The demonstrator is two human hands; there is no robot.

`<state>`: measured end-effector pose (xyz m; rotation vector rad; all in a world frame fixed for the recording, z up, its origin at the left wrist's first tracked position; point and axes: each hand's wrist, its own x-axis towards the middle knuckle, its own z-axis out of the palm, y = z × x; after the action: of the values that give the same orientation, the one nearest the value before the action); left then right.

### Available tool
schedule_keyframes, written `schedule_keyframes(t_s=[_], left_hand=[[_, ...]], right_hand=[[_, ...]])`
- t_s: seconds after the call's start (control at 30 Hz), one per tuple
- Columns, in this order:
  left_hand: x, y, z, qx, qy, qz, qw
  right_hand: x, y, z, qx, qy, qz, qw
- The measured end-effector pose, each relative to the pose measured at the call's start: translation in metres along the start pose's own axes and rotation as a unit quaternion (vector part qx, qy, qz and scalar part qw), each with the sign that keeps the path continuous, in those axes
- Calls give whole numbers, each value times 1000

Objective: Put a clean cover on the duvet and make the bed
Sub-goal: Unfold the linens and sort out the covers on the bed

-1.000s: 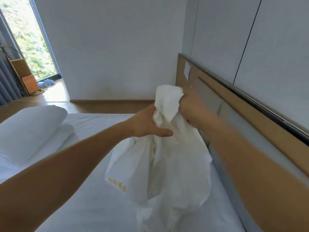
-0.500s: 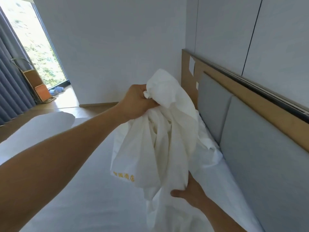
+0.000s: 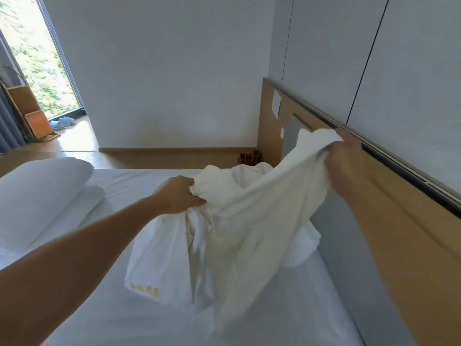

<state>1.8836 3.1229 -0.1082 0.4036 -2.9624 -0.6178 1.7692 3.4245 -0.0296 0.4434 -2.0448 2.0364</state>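
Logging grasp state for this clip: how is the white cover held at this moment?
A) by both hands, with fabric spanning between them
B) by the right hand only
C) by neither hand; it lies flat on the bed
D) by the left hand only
A: the left hand grips one bunched part of the white cover and the right hand grips another part higher up, with cloth stretched between them above the bed.

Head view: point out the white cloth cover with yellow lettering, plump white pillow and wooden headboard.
white cloth cover (image 3: 249, 221), head view, hanging middle.
plump white pillow (image 3: 42, 193), head view, top face.
wooden headboard (image 3: 268, 137), head view, end panel.
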Motion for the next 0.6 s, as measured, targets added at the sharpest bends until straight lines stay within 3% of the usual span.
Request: schedule_keyframes(t_s=[0.07, 0.1, 0.2, 0.27, 0.33, 0.4, 0.5, 0.6], left_hand=[[0, 1, -5, -31, 18, -1, 999], [-3, 7, -9, -66, 25, 2, 997], [-16, 39, -11, -154, -2, 36, 987], [-21, 63, -1, -155, -43, 92, 983], [-22, 82, 17, -152, -84, 139, 975], [-20, 88, 31, -151, -97, 143, 973], [-18, 80, 34, -183, -31, 112, 976], [-15, 71, 17, -273, 24, 81, 958]], right_hand=[[-7, -29, 2, 129, 43, -45, 990], [-12, -31, 6, 139, 48, -59, 987], [-33, -9, 33, -13, -22, -48, 999], [-44, 11, 56, -74, -62, -42, 994], [-57, 18, 76, -116, -115, -35, 986], [-68, 21, 80, -91, -168, -25, 981], [-77, 34, 49, -1, -249, 0, 968], [-85, 79, 15, -66, -319, 56, 944]])
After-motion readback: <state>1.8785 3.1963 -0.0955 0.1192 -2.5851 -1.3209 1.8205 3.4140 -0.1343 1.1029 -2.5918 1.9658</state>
